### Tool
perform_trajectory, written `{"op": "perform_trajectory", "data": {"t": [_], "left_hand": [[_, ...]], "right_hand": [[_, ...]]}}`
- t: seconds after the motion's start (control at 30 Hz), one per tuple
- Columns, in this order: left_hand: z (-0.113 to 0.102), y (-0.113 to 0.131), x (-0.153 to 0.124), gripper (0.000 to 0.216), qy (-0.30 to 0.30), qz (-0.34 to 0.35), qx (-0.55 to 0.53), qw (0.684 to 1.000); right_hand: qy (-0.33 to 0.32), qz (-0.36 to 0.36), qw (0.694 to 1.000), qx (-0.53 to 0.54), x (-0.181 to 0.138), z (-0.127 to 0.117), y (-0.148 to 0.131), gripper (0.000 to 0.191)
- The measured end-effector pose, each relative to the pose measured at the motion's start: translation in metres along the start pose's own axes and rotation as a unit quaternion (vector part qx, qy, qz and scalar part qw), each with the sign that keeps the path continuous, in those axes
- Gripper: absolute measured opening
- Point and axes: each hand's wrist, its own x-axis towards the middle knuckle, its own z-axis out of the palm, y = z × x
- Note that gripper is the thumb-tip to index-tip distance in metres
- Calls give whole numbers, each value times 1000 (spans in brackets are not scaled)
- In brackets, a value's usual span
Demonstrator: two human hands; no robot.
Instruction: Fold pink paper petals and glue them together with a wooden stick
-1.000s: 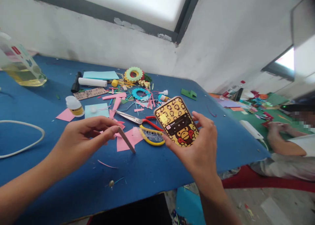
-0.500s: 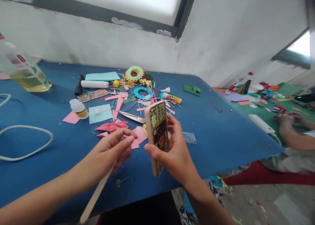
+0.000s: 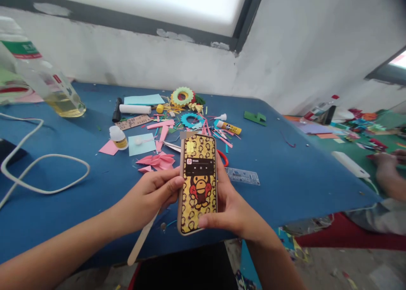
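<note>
A smartphone point(image 3: 200, 188) in a pale case is upright in my right hand point(image 3: 236, 209), its lit screen facing me. The screen has a yellow cartoon-monkey wallpaper and a media player bar. My right thumb rests on the lower part of the screen. My left hand point(image 3: 154, 192) is closed, with thumb and finger at the phone's left edge. From under that hand a flat wooden craft stick point(image 3: 142, 242) sticks out downward. Folded pink paper pieces point(image 3: 160, 160) lie just beyond my left hand. Scissors with a red handle point(image 3: 223, 157) are partly hidden behind the phone.
Around them on the blue table point(image 3: 292, 184) are a glue bottle point(image 3: 119, 138), a glue stick point(image 3: 229, 126), a clear ruler point(image 3: 244, 176), paper rings point(image 3: 183, 97) and paper strips. A drink bottle point(image 3: 65, 97) and white cable point(image 3: 47, 157) are left. Another person's arm point(image 3: 391, 178) is right.
The phone has turned from edge-on to face me. My left hand, with the stick, has moved to the phone's left edge. The view has shifted slightly.
</note>
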Motion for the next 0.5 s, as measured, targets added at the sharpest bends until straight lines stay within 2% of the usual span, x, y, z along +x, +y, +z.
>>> {"op": "perform_trajectory", "data": {"t": [0.13,0.33,0.5], "left_hand": [[0,0,-1,36,-3,0,-15,1000],[-3,0,-2,35,-23,19,-2,1000],[-6,-2,-2,35,-31,12,37,999]], "right_hand": [[20,-12,1000,-3,0,3,0,123],[8,-1,1000,11,-4,3,-3,127],[33,-50,998,23,-4,4,-1,108]]}}
